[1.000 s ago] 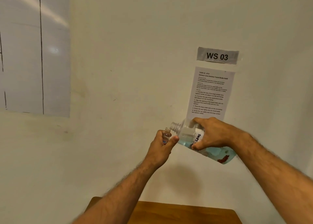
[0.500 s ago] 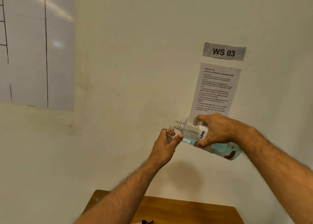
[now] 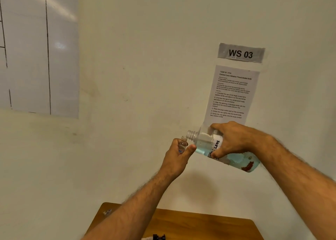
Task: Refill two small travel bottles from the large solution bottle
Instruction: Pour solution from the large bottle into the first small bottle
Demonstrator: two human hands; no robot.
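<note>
The left hand (image 3: 177, 157) is curled round a small travel bottle (image 3: 182, 145), fingers wrapped about its body and the thumb pressed up beside it; the bottle stands upright with its open neck clear above the fist. The right hand (image 3: 234, 139) grips the large solution bottle (image 3: 205, 142) from above, fingers over the top side and thumb under, clamped near its shoulder. Both are held up in the air in front of the wall (image 3: 145, 58), above the table (image 3: 200, 225).

The large bottle is tipped nearly flat, its threaded, uncapped mouth just beside and slightly above the small bottle's opening. It is clear plastic with a white label bearing the handwritten word "LENS"; pale blue liquid lies along its lower side. What the small clear bottle contains cannot be made out.

The table is smooth brown wood with a rounded corner. On the wall hang a "WS 03" sign (image 3: 241, 53) and a printed instruction sheet (image 3: 232, 94)
</note>
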